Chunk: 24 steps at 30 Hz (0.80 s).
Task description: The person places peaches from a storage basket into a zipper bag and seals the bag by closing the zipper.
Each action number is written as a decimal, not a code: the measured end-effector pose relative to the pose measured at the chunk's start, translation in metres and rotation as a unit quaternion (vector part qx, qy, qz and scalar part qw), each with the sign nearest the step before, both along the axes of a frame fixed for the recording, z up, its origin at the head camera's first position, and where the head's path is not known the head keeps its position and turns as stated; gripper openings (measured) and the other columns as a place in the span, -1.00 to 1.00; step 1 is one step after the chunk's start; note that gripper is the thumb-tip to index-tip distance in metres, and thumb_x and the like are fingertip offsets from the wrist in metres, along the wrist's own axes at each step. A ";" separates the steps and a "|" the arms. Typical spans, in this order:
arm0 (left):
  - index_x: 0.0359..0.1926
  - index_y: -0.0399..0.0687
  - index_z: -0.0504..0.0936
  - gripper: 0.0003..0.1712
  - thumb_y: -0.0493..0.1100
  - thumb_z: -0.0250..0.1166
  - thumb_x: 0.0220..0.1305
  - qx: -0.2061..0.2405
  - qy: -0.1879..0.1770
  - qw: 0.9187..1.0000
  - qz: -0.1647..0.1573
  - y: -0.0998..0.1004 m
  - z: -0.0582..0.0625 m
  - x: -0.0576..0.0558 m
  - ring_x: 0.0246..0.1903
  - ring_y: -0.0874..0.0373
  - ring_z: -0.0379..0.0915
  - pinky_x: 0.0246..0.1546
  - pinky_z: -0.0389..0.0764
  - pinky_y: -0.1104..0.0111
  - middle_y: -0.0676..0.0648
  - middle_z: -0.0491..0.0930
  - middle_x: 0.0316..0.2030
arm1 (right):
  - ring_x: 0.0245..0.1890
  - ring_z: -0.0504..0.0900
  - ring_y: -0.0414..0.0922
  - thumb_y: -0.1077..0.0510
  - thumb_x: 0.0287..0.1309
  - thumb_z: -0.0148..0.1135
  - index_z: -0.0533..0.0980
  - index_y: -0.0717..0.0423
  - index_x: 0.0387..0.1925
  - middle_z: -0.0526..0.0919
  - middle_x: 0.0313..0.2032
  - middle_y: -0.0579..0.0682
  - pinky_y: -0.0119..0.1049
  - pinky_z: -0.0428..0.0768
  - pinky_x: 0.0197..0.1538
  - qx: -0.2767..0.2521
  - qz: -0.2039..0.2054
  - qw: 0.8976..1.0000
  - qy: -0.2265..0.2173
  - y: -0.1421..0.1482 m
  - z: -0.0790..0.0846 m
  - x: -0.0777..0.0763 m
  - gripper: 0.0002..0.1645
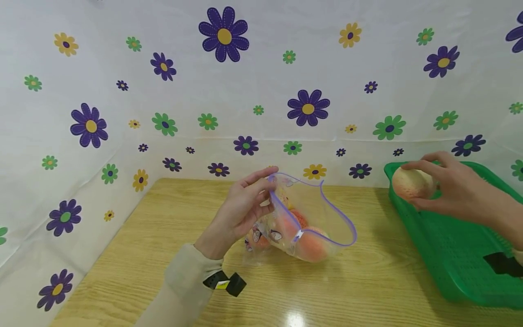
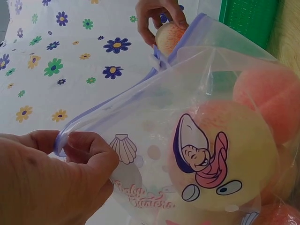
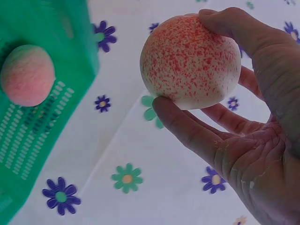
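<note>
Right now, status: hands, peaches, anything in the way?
Left hand pinches bag by its rim, mouth open, peaches inside. Right hand grips one peach by the basket. Another peach in basket. Nothing seen blocking the bag's mouth.

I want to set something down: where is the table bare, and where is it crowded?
Bare: the table between the left arm and the flowered cloth, and the strip between the bag and the green basket. Crowded: mid-table, where the left hand holds that bag of peaches, and by the right hand.
</note>
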<state>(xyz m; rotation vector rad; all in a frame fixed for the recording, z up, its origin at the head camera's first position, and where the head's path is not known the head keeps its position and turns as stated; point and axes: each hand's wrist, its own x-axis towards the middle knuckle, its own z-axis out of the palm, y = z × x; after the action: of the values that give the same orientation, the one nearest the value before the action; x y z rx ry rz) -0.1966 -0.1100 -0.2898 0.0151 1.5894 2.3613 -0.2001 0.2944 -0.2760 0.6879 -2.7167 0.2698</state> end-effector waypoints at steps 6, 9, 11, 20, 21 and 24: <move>0.43 -0.13 0.43 -0.51 -0.23 0.08 0.54 -0.004 0.000 1.000 0.005 0.000 0.000 0.000 -0.02 0.14 0.38 -0.18 0.66 0.45 -0.01 0.43 0.12 | -0.32 0.61 0.05 0.20 -0.33 0.74 0.57 0.04 0.11 0.47 0.01 0.28 -0.24 0.60 -0.45 0.004 0.027 0.999 0.038 -0.015 0.006 0.007 -0.16; 0.41 -0.13 0.44 -0.52 -0.22 0.08 0.54 -0.005 -0.001 1.000 0.007 0.000 0.000 0.000 -0.07 0.16 0.39 -0.20 0.64 0.45 0.03 0.45 0.02 | -0.36 0.59 -0.04 0.22 -0.37 0.75 0.57 0.00 0.11 0.46 0.01 0.24 -0.39 0.49 -0.50 0.001 0.047 0.997 0.054 -0.022 0.008 0.010 -0.15; 0.39 -0.13 0.47 -0.54 -0.22 0.09 0.54 -0.007 -0.002 1.000 0.010 -0.001 0.000 0.000 -0.11 0.18 0.40 -0.21 0.63 0.45 0.04 0.48 -0.05 | -0.38 0.58 -0.08 0.21 -0.40 0.76 0.58 -0.03 0.10 0.46 0.02 0.23 -0.42 0.46 -0.51 -0.001 0.057 0.996 0.063 -0.026 0.009 0.012 -0.13; 0.31 -0.11 0.51 -0.61 -0.20 0.14 0.53 -0.038 -0.007 0.999 0.010 -0.004 0.003 -0.003 -0.20 0.20 0.51 -0.24 0.73 0.45 0.04 0.51 -0.11 | -0.23 0.66 0.05 0.21 -0.46 0.79 0.55 -0.09 0.17 0.47 0.08 0.21 -0.20 0.69 -0.42 -0.006 0.090 0.993 0.072 -0.054 0.014 0.024 -0.02; 0.30 -0.11 0.51 -0.61 -0.20 0.14 0.53 -0.043 -0.006 0.999 0.009 -0.004 0.004 -0.004 -0.20 0.20 0.52 -0.24 0.73 0.45 0.04 0.50 -0.11 | -0.20 0.66 0.06 0.20 -0.46 0.80 0.55 -0.09 0.18 0.47 0.09 0.20 -0.15 0.72 -0.40 -0.007 0.097 0.993 0.073 -0.057 0.015 0.025 0.00; 0.30 -0.13 0.52 -0.61 -0.19 0.16 0.52 -0.054 -0.004 0.999 0.006 -0.004 0.005 -0.004 -0.20 0.19 0.54 -0.24 0.76 0.44 0.03 0.51 -0.10 | -0.15 0.67 0.06 0.20 -0.50 0.82 0.53 -0.10 0.21 0.48 0.10 0.17 -0.08 0.76 -0.35 -0.011 0.131 0.988 0.086 -0.066 0.016 0.028 0.06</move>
<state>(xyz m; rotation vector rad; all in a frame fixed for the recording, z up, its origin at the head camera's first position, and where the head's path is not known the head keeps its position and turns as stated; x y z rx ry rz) -0.2007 -0.1142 -0.2849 -0.0271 1.7150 2.2772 -0.1722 0.2285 -0.2603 1.0151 -2.4548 0.2860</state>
